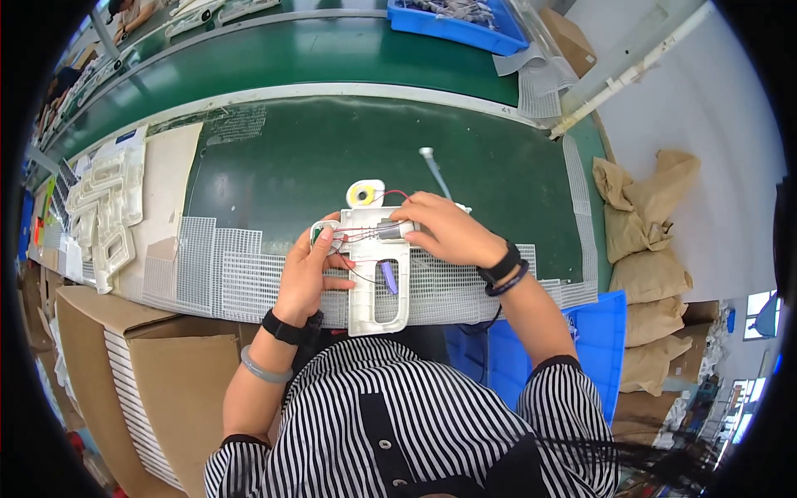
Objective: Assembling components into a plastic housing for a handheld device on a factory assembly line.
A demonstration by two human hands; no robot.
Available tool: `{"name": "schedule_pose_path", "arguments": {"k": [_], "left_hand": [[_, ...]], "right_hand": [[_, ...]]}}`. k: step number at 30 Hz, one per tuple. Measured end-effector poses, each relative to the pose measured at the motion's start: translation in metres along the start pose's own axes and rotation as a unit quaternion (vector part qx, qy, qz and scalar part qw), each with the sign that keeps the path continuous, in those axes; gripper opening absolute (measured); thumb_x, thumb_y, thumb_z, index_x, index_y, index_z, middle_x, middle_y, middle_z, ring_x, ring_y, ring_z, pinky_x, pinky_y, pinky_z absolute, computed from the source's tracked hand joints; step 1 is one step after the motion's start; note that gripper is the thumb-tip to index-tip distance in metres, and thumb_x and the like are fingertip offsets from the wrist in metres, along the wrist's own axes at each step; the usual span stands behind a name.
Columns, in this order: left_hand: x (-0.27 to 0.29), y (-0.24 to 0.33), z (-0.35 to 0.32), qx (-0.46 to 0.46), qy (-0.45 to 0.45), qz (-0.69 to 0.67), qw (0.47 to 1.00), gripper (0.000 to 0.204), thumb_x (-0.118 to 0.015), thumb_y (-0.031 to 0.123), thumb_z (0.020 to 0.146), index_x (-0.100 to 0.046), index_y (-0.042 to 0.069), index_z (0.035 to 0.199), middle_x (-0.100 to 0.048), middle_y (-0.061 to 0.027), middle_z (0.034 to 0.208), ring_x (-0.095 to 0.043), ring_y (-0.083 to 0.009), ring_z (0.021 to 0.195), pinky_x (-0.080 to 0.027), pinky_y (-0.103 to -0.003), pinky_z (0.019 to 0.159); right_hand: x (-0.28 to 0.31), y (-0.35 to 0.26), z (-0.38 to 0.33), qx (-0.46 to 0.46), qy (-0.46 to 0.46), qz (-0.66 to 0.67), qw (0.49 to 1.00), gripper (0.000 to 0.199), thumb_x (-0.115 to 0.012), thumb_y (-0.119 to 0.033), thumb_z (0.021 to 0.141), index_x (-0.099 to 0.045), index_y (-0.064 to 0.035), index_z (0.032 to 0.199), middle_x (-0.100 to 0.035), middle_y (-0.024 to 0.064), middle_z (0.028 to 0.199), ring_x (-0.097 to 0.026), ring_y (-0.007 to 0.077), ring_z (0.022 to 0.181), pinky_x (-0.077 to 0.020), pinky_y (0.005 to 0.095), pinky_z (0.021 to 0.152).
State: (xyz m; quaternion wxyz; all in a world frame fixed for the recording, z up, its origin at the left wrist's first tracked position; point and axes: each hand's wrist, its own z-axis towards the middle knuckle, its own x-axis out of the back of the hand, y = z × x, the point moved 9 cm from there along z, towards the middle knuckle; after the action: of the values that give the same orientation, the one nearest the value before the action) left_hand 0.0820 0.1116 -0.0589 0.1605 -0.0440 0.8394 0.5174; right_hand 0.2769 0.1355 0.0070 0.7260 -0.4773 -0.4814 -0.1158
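A white plastic housing half (401, 292) with a looped handle lies at the table's near edge, its open inside facing up. My left hand (305, 272) grips its left side, thumb on top beside a small green part, fingers along the edge. At the right end of the housing, my right hand (452, 231) has its thumb and fingers closed on a grey cylinder like a small motor (388, 229). Red and black wires run across the housing. A round part with a yellow ring (362, 195) sits at the far end. A purple cylindrical cell (388, 278) shows in the handle opening.
A tool with a grey shaft (434, 170) lies beyond my right hand. White housings (112, 191) are piled at left, above a cardboard box (187, 390). A blue bin (602, 340) stands at right near brown sacks (647, 274). A blue tray (465, 29) sits at the back.
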Motion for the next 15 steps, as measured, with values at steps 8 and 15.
{"name": "schedule_pose_path", "arguments": {"k": [8,15], "left_hand": [[-0.005,0.022,0.003,-0.036,-0.026,0.225,0.973,0.045,-0.054,0.037,0.108,-0.062,0.001,0.133,-0.066,-0.0053,0.108,-0.064,-0.0082,0.077,-0.057,-0.023,0.056],[-0.029,0.082,-0.016,-0.26,0.017,0.592,0.763,0.033,-0.07,0.025,0.095,-0.068,0.003,0.12,-0.071,-0.0146,0.085,-0.067,-0.025,0.067,-0.052,-0.037,0.058]], "right_hand": [[-0.001,-0.005,-0.028,-0.065,0.133,-0.029,0.989,0.037,-0.078,-0.016,0.084,-0.072,-0.0113,0.12,-0.068,0.0099,0.103,-0.067,0.0316,0.097,-0.055,0.0399,0.083],[0.004,-0.019,-0.034,-0.051,0.215,-0.139,0.965,0.031,-0.08,-0.017,0.079,-0.075,-0.0124,0.109,-0.068,0.0019,0.097,-0.064,0.0231,0.1,-0.0472,0.04,0.089]]}}
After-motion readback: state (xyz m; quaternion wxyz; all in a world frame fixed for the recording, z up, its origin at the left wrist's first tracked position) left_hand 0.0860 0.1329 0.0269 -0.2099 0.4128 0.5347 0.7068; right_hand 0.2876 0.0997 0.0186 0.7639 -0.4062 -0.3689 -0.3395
